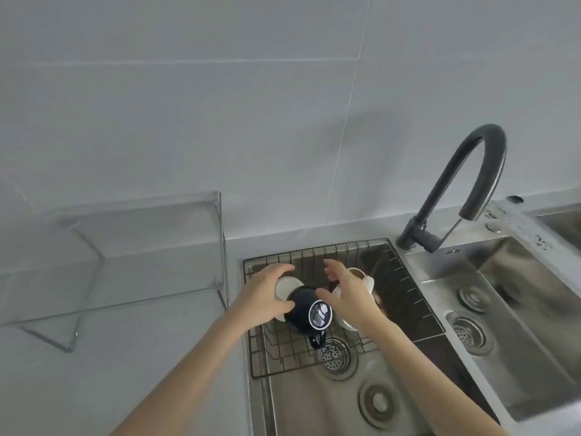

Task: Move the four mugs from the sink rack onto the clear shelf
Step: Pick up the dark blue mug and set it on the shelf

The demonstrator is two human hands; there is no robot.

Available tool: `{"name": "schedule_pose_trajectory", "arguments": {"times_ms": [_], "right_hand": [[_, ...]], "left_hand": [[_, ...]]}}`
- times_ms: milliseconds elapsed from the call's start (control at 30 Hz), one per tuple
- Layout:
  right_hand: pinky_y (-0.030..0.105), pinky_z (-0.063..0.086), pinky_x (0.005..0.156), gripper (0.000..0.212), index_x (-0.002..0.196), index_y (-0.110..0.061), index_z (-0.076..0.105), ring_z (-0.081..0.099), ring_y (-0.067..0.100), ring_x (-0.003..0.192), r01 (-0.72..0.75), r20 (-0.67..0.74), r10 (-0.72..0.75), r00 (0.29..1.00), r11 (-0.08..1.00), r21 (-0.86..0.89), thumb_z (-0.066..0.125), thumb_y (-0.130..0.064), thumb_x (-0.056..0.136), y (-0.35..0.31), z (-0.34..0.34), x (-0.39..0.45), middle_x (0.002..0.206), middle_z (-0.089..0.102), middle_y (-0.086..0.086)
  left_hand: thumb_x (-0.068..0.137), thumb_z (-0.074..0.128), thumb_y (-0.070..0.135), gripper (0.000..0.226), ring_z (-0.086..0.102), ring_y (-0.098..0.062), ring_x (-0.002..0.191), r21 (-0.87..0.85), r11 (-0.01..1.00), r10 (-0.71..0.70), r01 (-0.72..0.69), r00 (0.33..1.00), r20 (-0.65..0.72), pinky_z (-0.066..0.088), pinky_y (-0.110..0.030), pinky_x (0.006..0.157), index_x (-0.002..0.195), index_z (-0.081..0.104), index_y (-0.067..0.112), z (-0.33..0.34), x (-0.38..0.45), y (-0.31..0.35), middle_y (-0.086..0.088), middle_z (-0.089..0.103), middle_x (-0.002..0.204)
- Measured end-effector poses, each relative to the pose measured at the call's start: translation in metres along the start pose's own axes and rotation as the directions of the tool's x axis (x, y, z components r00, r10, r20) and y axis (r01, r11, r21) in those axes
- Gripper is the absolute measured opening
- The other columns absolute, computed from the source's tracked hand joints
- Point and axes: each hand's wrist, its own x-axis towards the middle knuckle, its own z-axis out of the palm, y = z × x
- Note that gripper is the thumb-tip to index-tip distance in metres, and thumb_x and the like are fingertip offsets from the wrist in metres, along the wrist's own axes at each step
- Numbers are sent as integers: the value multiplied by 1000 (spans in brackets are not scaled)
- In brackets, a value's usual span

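Seen from above, two bare arms reach into a black wire sink rack [405, 278] set in a steel sink [314, 404]. The left hand [264, 297] curls around a white mug [286, 286] at the rack's left. The right hand [349, 294], fingers spread and gripping nothing, hovers over another white mug [366, 280]. A dark blue mug [306, 313] lies between them; the clear shelf [141, 247] stands on the counter to the left.

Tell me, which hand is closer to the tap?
The right hand. It hovers over the white mugs in the rack, on the side below the tap. The left hand is farther away, on the far left side of the dark mug.
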Motion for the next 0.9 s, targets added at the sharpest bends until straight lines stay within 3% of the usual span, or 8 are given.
{"name": "schedule_pose_trajectory", "arguments": {"times_ms": [100,167,233,300,433,633,900], "right_hand": [[36,47,92,58,132,-17,38,55,22,112,-121,1,121,993,993,12,62,-24,80,23,17,-4,117,58,5],[41,50,89,52,125,-13,45,58,21,100,-174,-31,177,984,982,69,65,-21,78,38,28,-10,102,57,0],[34,51,86,51,122,-10,47,57,17,94,-241,-32,248,968,960,146,67,-21,77,48,35,-13,99,53,-2],[29,49,81,54,120,-11,46,58,17,95,-276,0,280,960,947,164,70,-25,74,51,41,-15,99,55,-1],[30,48,80,63,118,-14,42,57,17,97,-272,46,268,962,952,143,75,-26,65,55,58,-12,104,59,-1],[13,39,62,57,109,-14,41,54,11,85,-285,-84,311,947,931,229,75,-20,63,49,74,-6,93,53,-8],[33,52,79,61,112,-18,47,62,17,95,-318,-120,366,923,900,298,79,-23,60,48,74,-6,99,65,-1]], "left_hand": [[67,71,15,68,44,-17,124,34,999,-13,10,995,96,34,-26,101,128,42,23,18,13,-12,3,44,138],[64,72,16,70,44,-16,124,30,1000,2,-7,989,150,38,-35,107,127,42,26,33,20,-25,6,41,140],[64,73,15,76,42,-18,128,40,999,6,-13,984,176,39,-42,107,130,38,26,45,25,-31,4,37,144],[66,72,12,82,33,-21,134,70,997,-22,8,980,199,33,-40,111,136,31,21,53,31,-36,1,29,150],[65,75,16,90,27,-20,139,89,995,12,-33,975,224,29,-39,113,139,24,19,70,39,-48,-1,24,153],[68,74,18,89,31,-23,137,154,982,84,-106,986,143,33,-41,111,141,22,16,79,36,-55,-4,21,154],[68,74,20,92,23,-18,141,263,958,82,-117,987,139,27,-34,113,141,18,14,74,38,-53,-4,20,154]]}}
